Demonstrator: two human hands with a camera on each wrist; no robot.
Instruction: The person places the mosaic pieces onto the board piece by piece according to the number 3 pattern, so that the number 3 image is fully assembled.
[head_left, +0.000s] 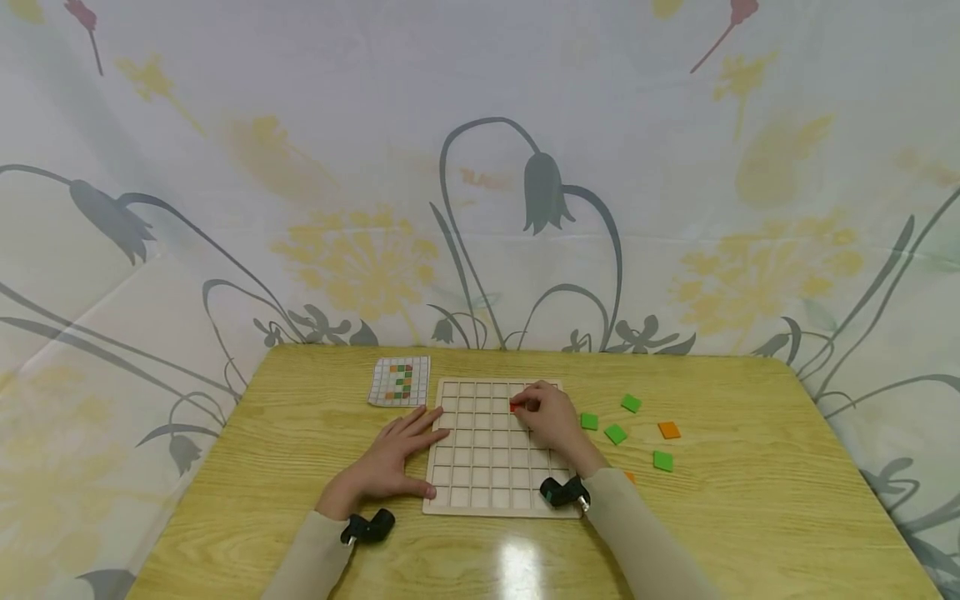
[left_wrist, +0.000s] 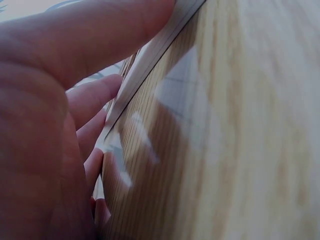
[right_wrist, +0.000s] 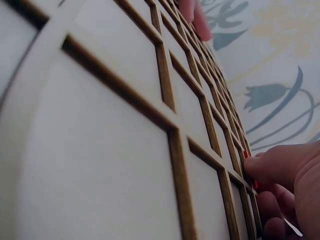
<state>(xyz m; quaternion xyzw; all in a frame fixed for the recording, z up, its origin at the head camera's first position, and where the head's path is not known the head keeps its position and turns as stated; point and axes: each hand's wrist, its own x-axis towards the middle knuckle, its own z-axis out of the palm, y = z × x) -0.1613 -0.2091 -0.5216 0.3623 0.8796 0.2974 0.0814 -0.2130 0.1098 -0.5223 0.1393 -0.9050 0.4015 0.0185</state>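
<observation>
A wooden grid board [head_left: 482, 498] with square cells lies on the table. My right hand [head_left: 553, 419] is over its upper right part, thumb and fingers pinching a small red tile [head_left: 514, 407] at a cell. The right wrist view shows the red tile [right_wrist: 255, 184] mostly hidden behind the thumb and fingers, right at the grid. My left hand [head_left: 392, 460] rests along the board's left edge with spread fingers. In the left wrist view, the left thumb [left_wrist: 100, 37] and fingertips touch the board's side rim [left_wrist: 142, 67].
Right of the board lie several loose green tiles [head_left: 616, 433] and an orange tile [head_left: 669, 430]. Another orange tile [head_left: 629, 477] peeks out beside my right sleeve. A paper pattern card [head_left: 380, 392] with a coloured figure lies beyond my left hand. A flowered cloth [head_left: 480, 250] hangs behind the table.
</observation>
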